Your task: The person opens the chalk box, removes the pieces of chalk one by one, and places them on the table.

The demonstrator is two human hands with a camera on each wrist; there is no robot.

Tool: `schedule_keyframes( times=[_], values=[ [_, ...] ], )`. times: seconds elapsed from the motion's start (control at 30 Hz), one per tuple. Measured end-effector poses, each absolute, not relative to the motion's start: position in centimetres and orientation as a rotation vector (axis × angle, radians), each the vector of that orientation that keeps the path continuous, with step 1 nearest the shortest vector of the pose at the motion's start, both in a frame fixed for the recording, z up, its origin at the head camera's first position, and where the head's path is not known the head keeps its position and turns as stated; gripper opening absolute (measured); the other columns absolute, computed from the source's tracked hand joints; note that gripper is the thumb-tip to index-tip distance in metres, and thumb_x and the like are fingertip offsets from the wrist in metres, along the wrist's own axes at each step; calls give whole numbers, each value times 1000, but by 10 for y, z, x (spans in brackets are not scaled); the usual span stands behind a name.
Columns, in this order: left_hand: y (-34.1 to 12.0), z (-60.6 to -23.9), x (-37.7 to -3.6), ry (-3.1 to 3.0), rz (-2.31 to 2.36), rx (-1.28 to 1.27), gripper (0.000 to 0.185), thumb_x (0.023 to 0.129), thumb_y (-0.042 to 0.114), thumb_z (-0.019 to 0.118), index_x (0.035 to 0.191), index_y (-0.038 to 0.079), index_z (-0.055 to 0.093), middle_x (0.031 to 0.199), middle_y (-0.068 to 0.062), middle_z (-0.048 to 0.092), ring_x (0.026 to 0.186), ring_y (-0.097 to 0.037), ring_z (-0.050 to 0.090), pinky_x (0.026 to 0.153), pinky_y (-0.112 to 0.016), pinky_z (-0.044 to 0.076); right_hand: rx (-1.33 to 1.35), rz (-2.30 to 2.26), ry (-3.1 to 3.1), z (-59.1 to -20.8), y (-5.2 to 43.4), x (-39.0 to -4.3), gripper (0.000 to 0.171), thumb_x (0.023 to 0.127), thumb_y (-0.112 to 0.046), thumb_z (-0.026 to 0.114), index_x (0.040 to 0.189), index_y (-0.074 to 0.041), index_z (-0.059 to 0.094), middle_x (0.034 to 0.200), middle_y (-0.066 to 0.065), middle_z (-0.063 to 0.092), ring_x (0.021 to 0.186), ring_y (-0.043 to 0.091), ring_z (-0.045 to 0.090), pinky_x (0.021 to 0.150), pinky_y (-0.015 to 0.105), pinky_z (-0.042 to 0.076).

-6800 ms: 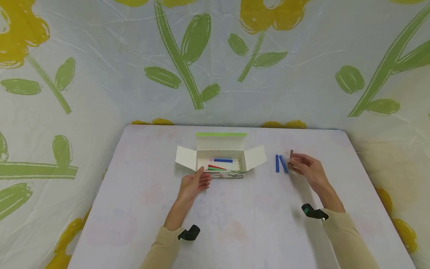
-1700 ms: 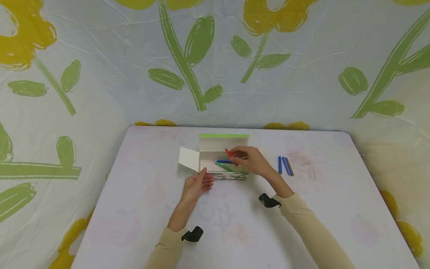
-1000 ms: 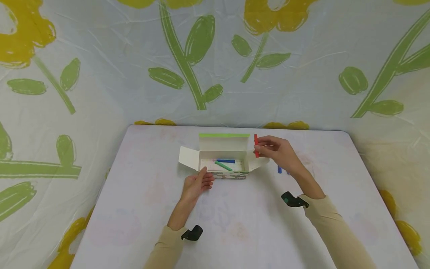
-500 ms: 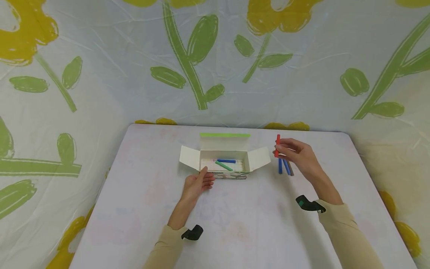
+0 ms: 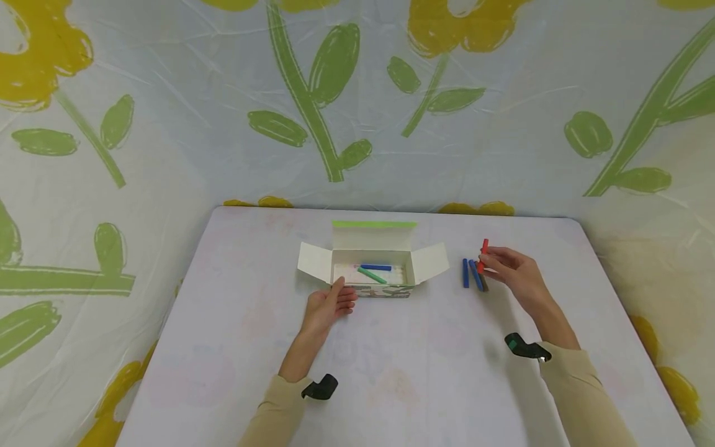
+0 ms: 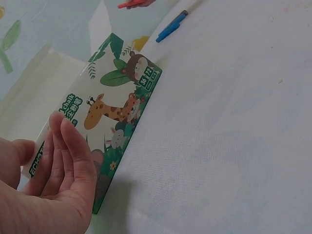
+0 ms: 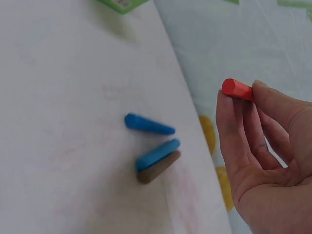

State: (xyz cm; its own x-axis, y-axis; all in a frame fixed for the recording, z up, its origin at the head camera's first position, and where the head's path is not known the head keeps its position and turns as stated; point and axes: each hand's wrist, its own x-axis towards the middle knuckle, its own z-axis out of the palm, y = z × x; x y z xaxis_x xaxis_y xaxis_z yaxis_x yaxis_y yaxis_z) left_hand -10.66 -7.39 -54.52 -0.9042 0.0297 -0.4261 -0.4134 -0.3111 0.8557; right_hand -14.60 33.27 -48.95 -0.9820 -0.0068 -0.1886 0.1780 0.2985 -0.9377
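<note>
Two blue sticks (image 5: 470,273) and one brown stick (image 5: 483,283) lie side by side on the table (image 5: 391,372), toward its right edge and about halfway between the far and near edges. Just above them the right hand (image 5: 516,273) pinches a red stick (image 5: 483,255) between thumb and curled fingers (image 7: 243,131), so it is gripping the stick and not resting on the table. The red stick is short, evenly thick and bright red; in the right wrist view its end looks flat and faceted, and most of its length is hidden by the thumb. It is held almost upright, slightly tilted, over the brown stick. Left of this group, near the middle of the table, stands an open cardboard box (image 5: 373,264) with its flaps spread out; the outside wall shows cartoon animals and green leaves. Inside the box lie a blue stick (image 5: 376,267) and a green stick (image 5: 371,275). The left hand (image 5: 326,305) rests against the near left corner of the box, with fingers straight and together, touching the printed wall without curling around it.
</note>
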Motion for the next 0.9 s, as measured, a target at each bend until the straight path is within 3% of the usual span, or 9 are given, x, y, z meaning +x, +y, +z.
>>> schedule_keyframes(
  times=[0.33, 0.5, 0.8, 0.9],
  values=[
    [-75, -544, -104, 1638, 2304, -434, 48, 106, 35, 61, 108, -13, 68, 89, -7, 74, 75, -11, 67, 70, -23, 58, 326, -1537, 2488, -513, 355, -137, 70, 100, -49, 64, 149, -2, 47, 121, -3, 61, 96, -4, 63, 84, 9, 51],
    [-75, -544, -104, 1634, 2300, -451, 47, 106, 34, 61, 107, -13, 69, 89, -8, 74, 75, -12, 68, 70, -23, 58, 344, -1394, 2587, -525, 365, -134, 70, 99, -52, 64, 146, -1, 51, 121, 3, 62, 99, 4, 56, 79, 8, 46],
    [-74, -542, -103, 1652, 2295, -443, 52, 105, 37, 62, 111, -14, 67, 91, -8, 74, 75, -11, 67, 71, -23, 57, 319, -1368, 2678, -537, 363, -136, 56, 101, -36, 67, 136, 6, 58, 114, 16, 69, 83, 2, 62, 73, 12, 54],
    [-74, -541, -103, 1659, 2294, -441, 52, 105, 37, 62, 111, -14, 67, 91, -9, 74, 75, -11, 67, 71, -22, 57, 315, -1307, 2727, -534, 356, -136, 52, 102, -34, 67, 135, 6, 59, 117, 23, 68, 88, 11, 63, 71, 10, 51]
  ],
)
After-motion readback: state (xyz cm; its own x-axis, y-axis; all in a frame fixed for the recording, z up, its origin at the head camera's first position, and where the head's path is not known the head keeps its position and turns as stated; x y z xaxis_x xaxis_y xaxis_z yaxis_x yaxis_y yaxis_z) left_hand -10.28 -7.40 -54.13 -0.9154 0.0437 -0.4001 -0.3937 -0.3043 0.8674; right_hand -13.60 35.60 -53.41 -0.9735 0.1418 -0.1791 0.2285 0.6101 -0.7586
